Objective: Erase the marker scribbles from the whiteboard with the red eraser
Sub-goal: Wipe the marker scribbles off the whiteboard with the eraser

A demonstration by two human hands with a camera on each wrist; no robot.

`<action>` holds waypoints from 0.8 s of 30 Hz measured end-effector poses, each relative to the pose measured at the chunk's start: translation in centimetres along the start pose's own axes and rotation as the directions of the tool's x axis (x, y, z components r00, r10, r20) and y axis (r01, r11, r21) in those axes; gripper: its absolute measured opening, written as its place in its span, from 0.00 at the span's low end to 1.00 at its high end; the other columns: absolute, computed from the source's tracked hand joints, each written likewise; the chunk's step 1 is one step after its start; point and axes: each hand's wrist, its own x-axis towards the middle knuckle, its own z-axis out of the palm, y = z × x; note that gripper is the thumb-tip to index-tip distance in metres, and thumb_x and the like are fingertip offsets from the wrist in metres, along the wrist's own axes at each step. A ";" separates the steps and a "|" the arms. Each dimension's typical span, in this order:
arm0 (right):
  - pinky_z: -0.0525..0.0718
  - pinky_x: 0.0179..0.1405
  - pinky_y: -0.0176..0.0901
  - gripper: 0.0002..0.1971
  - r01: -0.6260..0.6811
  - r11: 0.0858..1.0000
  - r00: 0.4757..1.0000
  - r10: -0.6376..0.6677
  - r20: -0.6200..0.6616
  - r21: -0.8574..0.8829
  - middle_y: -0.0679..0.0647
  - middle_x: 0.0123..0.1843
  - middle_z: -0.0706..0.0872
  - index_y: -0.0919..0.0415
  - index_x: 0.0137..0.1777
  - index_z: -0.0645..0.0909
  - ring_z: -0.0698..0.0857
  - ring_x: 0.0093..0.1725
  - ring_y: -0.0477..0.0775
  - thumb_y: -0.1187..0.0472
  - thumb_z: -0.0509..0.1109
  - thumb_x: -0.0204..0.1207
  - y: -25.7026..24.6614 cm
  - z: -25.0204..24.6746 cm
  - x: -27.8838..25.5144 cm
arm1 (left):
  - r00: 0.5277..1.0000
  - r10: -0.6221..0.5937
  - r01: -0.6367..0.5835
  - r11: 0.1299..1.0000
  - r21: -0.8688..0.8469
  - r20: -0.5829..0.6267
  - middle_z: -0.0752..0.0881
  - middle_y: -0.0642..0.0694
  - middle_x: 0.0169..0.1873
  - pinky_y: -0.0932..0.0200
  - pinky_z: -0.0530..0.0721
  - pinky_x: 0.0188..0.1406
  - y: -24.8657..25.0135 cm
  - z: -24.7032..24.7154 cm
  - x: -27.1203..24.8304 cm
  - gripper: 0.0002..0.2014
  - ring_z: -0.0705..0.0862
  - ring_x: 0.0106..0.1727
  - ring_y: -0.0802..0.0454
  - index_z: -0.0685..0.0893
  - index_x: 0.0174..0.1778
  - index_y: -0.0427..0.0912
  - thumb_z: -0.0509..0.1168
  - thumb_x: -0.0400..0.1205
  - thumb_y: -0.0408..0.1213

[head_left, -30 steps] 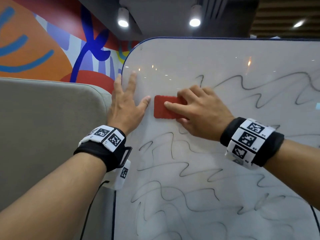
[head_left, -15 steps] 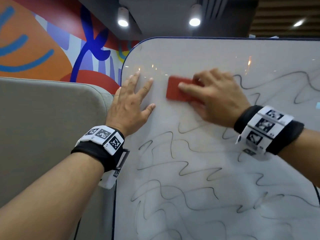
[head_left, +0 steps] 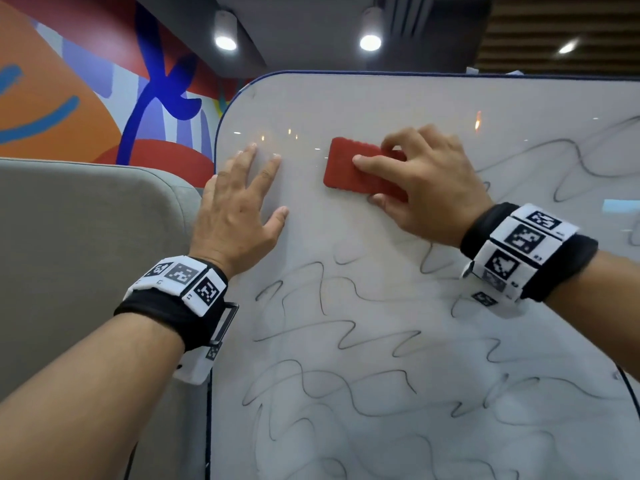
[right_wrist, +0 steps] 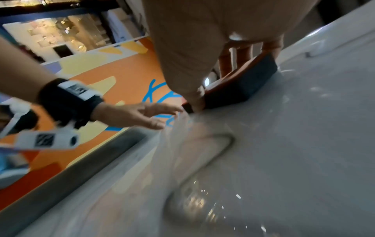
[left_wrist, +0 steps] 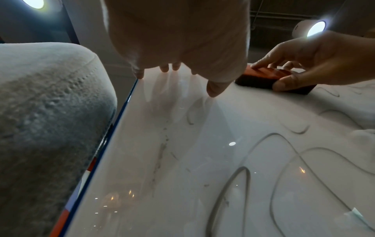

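The whiteboard [head_left: 398, 105] stands upright in front of me, with black marker scribbles [head_left: 311, 327] across its lower and right parts. My right hand [head_left: 422, 188] grips the red eraser [head_left: 346, 168] against the board near the top, fingers over its upper edge and thumb under it. In the right wrist view the eraser [right_wrist: 241, 86] lies flat on the board under the fingers. My left hand [head_left: 239, 202] rests flat on the board's upper left with fingers spread, a short gap left of the eraser [left_wrist: 270, 77]. The area around both hands looks wiped.
A grey padded panel [head_left: 86, 254] stands just left of the board's blue edge [head_left: 209, 410]. Behind it is a wall mural [head_left: 86, 98] in orange, blue and red. Ceiling spotlights [head_left: 370, 39] shine above the board.
My right hand has carried the eraser up and to the right, wiping out the scribble near the top centre. The left hand has stayed flat at the board's upper left.
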 end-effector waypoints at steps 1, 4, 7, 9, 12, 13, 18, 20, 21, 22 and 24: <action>0.75 0.52 0.61 0.26 -0.024 1.000 1.000 0.024 -0.013 -0.010 0.61 0.62 0.81 0.49 0.70 0.80 0.78 0.57 0.69 0.51 0.77 0.71 -0.2 0.2 -0.2 | 1.000 0.000 0.000 1.000 0.002 -0.002 0.55 0.44 0.86 0.38 0.59 0.80 0.0 0.1 0.0 0.36 0.55 0.85 0.43 0.59 0.86 0.53 0.65 0.82 0.51; 0.76 0.50 0.58 0.25 0.106 0.994 0.994 -0.105 -0.014 0.009 0.61 0.59 0.82 0.49 0.67 0.82 0.80 0.54 0.67 0.51 0.78 0.69 -2.0 1.5 -2.6 | 1.000 -0.002 0.002 1.000 0.004 -0.017 0.57 0.44 0.85 0.37 0.60 0.79 0.2 0.1 0.0 0.36 0.57 0.84 0.43 0.61 0.85 0.51 0.66 0.82 0.50; 0.76 0.50 0.56 0.24 0.300 0.954 0.949 -0.301 0.091 0.023 0.60 0.59 0.83 0.48 0.67 0.83 0.81 0.53 0.65 0.49 0.78 0.69 -1.7 1.7 -3.7 | 0.999 -0.007 0.008 1.000 0.019 -0.035 0.59 0.45 0.84 0.34 0.63 0.76 0.6 0.1 0.2 0.36 0.59 0.83 0.42 0.62 0.84 0.51 0.67 0.80 0.49; 0.75 0.51 0.58 0.24 0.256 0.967 0.964 -0.256 0.068 0.015 0.60 0.60 0.83 0.48 0.68 0.83 0.80 0.54 0.66 0.49 0.77 0.71 0.0 0.8 -2.6 | 0.999 -0.020 0.021 1.000 0.012 -0.038 0.60 0.45 0.84 0.34 0.64 0.75 0.9 0.2 0.3 0.36 0.60 0.82 0.43 0.63 0.83 0.51 0.67 0.79 0.49; 0.76 0.53 0.62 0.24 0.061 0.998 0.998 -0.061 -0.016 0.013 0.62 0.62 0.82 0.49 0.69 0.82 0.79 0.57 0.69 0.50 0.76 0.72 2.1 -0.6 -1.0 | 0.999 -0.031 0.032 0.999 0.013 -0.035 0.61 0.46 0.83 0.33 0.64 0.74 1.3 0.4 0.5 0.35 0.61 0.82 0.43 0.63 0.82 0.50 0.67 0.79 0.47; 0.76 0.53 0.62 0.24 0.026 1.000 0.999 -0.026 -0.028 0.008 0.62 0.62 0.82 0.49 0.69 0.82 0.79 0.57 0.70 0.50 0.76 0.72 2.1 -0.6 -1.0 | 0.999 -0.032 0.032 0.999 0.012 -0.035 0.61 0.46 0.83 0.32 0.64 0.74 1.3 0.4 0.5 0.35 0.61 0.82 0.42 0.63 0.82 0.50 0.67 0.78 0.47; 0.78 0.50 0.57 0.25 0.190 0.982 0.982 -0.190 0.012 0.020 0.61 0.59 0.83 0.49 0.67 0.84 0.81 0.53 0.66 0.50 0.79 0.68 -1.0 1.5 -4.2 | 0.998 -0.033 0.032 0.999 -0.010 -0.054 0.62 0.45 0.82 0.32 0.64 0.73 2.1 0.4 0.6 0.35 0.62 0.80 0.42 0.65 0.81 0.50 0.61 0.75 0.50; 0.78 0.50 0.55 0.26 0.295 0.955 0.951 -0.296 0.087 0.029 0.59 0.61 0.83 0.48 0.68 0.83 0.81 0.54 0.64 0.49 0.80 0.68 -1.2 1.6 -5.0 | 0.998 -0.022 0.022 1.000 -0.009 -0.054 0.62 0.45 0.82 0.31 0.64 0.73 2.4 0.4 0.7 0.35 0.62 0.80 0.42 0.65 0.81 0.50 0.61 0.75 0.51; 0.79 0.51 0.55 0.27 0.318 0.947 0.942 -0.320 0.101 0.034 0.59 0.62 0.83 0.47 0.68 0.83 0.81 0.55 0.63 0.49 0.80 0.68 -0.8 1.3 -4.7 | 0.998 -0.015 0.015 1.000 -0.007 -0.053 0.62 0.45 0.82 0.31 0.64 0.73 2.5 0.4 0.7 0.35 0.62 0.80 0.42 0.65 0.81 0.50 0.62 0.75 0.50; 0.79 0.52 0.56 0.27 0.320 0.947 0.942 -0.321 0.101 0.030 0.59 0.62 0.83 0.47 0.69 0.82 0.81 0.56 0.63 0.49 0.80 0.69 -0.2 0.8 -4.3 | 0.999 -0.010 0.009 1.000 -0.005 -0.053 0.62 0.45 0.82 0.32 0.64 0.73 2.6 0.4 0.8 0.35 0.62 0.80 0.42 0.65 0.81 0.50 0.63 0.76 0.50; 0.78 0.53 0.58 0.27 0.246 0.969 0.968 -0.246 0.059 -0.001 0.60 0.62 0.83 0.46 0.71 0.82 0.80 0.56 0.65 0.50 0.79 0.70 1.4 -0.1 -2.9 | 0.999 -0.003 0.003 1.000 0.000 -0.053 0.63 0.45 0.82 0.33 0.64 0.73 2.9 0.4 0.8 0.35 0.62 0.80 0.42 0.66 0.80 0.50 0.63 0.75 0.50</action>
